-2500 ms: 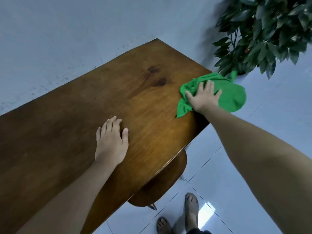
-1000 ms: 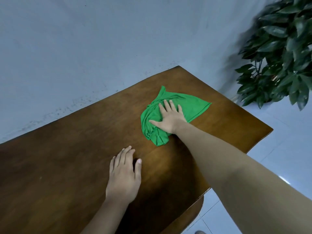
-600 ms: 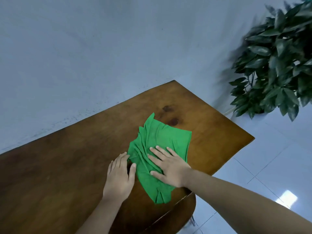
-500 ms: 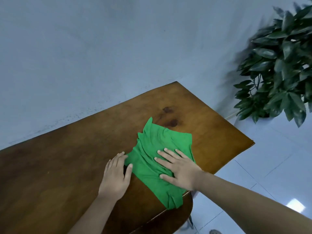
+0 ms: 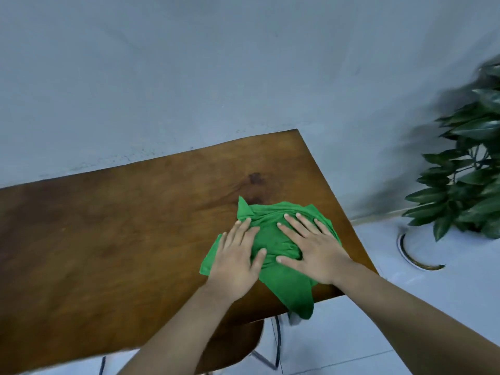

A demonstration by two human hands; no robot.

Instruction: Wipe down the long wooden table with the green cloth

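The long wooden table (image 5: 116, 234) fills the lower left of the head view, its right end close to me. The green cloth (image 5: 270, 239) lies bunched near the table's right front corner, one tail hanging over the front edge. My left hand (image 5: 238, 262) lies flat on the cloth's left part, fingers spread. My right hand (image 5: 311, 250) presses flat on its right part, fingers spread. Both palms hide the middle of the cloth.
A grey wall (image 5: 189, 77) runs along the table's far edge. A leafy plant (image 5: 470, 180) stands on the white tiled floor (image 5: 405, 307) to the right. A wooden stool seat (image 5: 232, 347) with metal legs sits under the front edge.
My left hand has moved from the bare wood onto the cloth. Both hands and the cloth have shifted toward the table's right front corner, and the cloth is more bunched.
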